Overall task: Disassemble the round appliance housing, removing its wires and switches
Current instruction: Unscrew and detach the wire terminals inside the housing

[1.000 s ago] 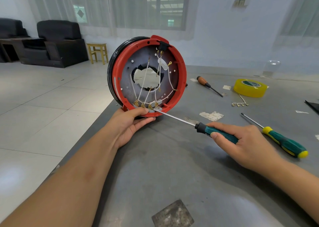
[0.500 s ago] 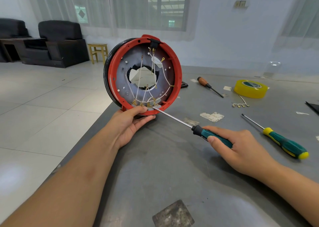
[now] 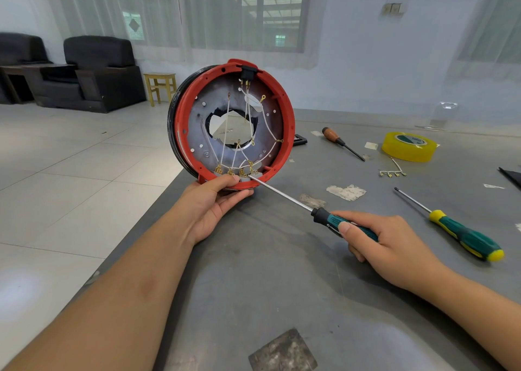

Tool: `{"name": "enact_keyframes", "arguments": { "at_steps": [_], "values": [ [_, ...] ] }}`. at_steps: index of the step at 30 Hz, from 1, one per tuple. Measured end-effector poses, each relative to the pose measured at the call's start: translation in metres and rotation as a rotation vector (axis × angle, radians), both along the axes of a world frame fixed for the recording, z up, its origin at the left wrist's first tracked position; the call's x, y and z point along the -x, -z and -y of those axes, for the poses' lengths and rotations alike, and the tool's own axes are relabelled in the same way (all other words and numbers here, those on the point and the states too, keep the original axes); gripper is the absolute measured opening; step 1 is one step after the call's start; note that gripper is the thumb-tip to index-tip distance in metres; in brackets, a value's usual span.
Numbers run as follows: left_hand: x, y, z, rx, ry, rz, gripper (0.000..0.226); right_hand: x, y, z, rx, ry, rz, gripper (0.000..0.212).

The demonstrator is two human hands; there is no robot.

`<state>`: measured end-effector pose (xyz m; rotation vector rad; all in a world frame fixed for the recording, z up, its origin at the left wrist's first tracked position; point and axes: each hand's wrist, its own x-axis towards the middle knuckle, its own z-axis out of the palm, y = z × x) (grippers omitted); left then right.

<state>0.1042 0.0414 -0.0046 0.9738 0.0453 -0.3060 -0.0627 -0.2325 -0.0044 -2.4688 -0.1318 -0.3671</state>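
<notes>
Since the earlier frames the round red plastic housing (image 3: 234, 122) has tilted a little further upright and swung slightly left, while the screwdriver tip stays at its lower rim. Nearest on the grey desk (image 3: 282, 286), the right hand (image 3: 386, 244) is wrapped around the green-and-black handle of a long-shafted screwdriver (image 3: 284, 196), whose tip sits among the brass terminals (image 3: 239, 170) at the housing's bottom edge. To the left, the left hand (image 3: 214, 201) grips that bottom rim, thumb over the red lip, holding the housing on edge at the desk's left border. White wires (image 3: 228, 134) cross its grey metal plate up to a black switch (image 3: 248, 73) at the top. The tip works right beside the thumb, so a slip could jab it or tear a terminal. Farther right lie a second green-and-yellow screwdriver (image 3: 465, 236), a wooden-handled screwdriver (image 3: 338, 142) and a yellow tape roll (image 3: 408, 146).
</notes>
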Motion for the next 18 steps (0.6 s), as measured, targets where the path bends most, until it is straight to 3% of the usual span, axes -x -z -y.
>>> {"name": "enact_keyframes", "arguments": {
  "at_steps": [4, 8, 12, 14, 18],
  "values": [
    [-0.001, 0.001, 0.0, 0.01, -0.007, 0.008, 0.019, -0.003, 0.0, 0.003, -0.073, -0.001, 0.009, 0.034],
    [-0.003, 0.002, -0.001, 0.035, -0.005, 0.017, 0.018, -0.003, -0.002, 0.011, -0.357, -0.023, 0.103, 0.029],
    [-0.005, 0.004, -0.002, 0.031, 0.002, 0.019, 0.023, -0.007, -0.004, 0.021, -0.482, 0.165, 0.279, 0.026],
    [-0.006, 0.004, -0.002, 0.027, 0.005, 0.021, 0.023, -0.011, -0.003, 0.029, -0.434, 0.304, 0.294, 0.024],
    [-0.007, 0.005, 0.0, 0.007, 0.016, 0.045, 0.032, -0.013, 0.001, 0.042, -0.12, 0.47, 0.154, 0.032]
  ]
}}
